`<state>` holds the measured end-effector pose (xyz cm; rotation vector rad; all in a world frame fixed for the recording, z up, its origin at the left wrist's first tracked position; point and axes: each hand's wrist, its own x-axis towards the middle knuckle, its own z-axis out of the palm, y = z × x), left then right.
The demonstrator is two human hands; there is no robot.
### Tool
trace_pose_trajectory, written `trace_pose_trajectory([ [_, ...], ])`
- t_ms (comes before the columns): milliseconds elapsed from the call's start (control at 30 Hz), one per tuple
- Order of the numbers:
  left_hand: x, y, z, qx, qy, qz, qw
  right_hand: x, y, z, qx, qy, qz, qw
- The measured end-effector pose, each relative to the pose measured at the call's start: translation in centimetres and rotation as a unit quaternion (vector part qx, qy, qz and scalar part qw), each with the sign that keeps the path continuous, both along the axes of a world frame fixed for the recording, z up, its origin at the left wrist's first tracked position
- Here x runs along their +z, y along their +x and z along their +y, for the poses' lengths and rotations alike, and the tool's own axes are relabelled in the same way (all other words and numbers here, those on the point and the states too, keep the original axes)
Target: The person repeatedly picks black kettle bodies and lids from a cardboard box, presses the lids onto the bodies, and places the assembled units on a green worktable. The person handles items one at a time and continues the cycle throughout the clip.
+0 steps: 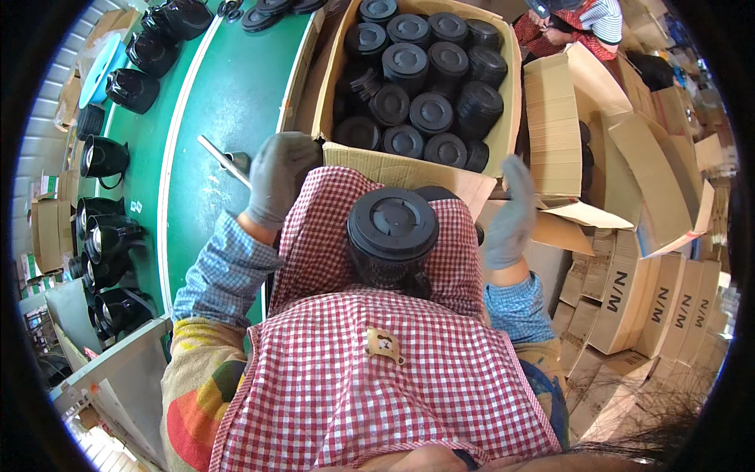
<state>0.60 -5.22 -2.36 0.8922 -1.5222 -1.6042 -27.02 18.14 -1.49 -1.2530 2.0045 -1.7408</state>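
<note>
A stack of round black lids stands upright on my lap, over the red checked apron, with neither hand on it. My left hand, in a grey glove, is at the near left corner of an open cardboard box, its fingers stretched out; I cannot tell whether it touches the box. Gloved in grey too, my right hand is raised by the near right corner with fingers extended and nothing in them. Inside the box sit several stacks of black lids.
A green worktable runs along the left, bearing a metal rod and several shiny black pots. Open cartons and stacked flat cardboard fill the right. Another person sits at the far right.
</note>
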Motion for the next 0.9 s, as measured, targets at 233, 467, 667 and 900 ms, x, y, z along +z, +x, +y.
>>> trace_pose_trajectory([
  [233, -1.4, -4.1, 9.5, -0.131, 0.24, 0.12, 0.954, -1.0, 7.2, -0.9, 0.155, -0.051, -0.1, 0.982],
  [467, 0.5, -1.8, 8.7, -0.152, 0.049, 0.064, 0.985, 1.4, 6.9, 0.1, 0.172, -0.014, -0.03, 0.985],
  [667, 0.8, -0.7, 7.5, -0.383, -0.146, 0.115, 0.905, 0.8, 5.8, 0.6, 0.314, 0.024, 0.038, 0.948],
  [900, 1.2, -1.8, 5.2, -0.353, -0.046, 0.074, 0.931, 1.6, 6.3, -2.5, 0.259, 0.062, -0.221, 0.938],
])
